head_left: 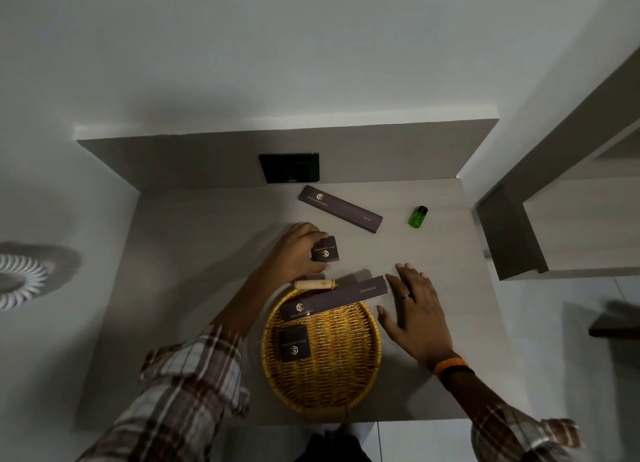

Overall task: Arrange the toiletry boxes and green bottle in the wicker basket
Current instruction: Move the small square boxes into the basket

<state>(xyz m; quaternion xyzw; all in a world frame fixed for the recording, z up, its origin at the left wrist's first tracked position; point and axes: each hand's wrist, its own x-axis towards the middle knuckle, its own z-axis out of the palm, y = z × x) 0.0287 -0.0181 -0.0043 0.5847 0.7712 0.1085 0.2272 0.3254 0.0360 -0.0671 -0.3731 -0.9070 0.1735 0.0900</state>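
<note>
On the grey bench [214,288] a round wicker basket [346,364] sits near the front edge. The left hand [298,250] has its grip closed around a small dark box [325,249], held beyond the basket's far rim, close to its wooden handle [313,284]; whether the box touches the bench cannot be told. The right hand [414,306] lies flat and open just right of the basket, gripping nothing, its fingertips near the end of a long dental kit box [336,298] that rests slanted across the basket's far rim, its right end sticking out past the rim. A second small square box [293,344] lies inside the basket on the left side. Further back on the bench, a second long box [341,209] lies at an angle, and the green bottle [417,216] stands to its right, well apart from the basket. A black wall plate [289,167] sits on the back panel
</note>
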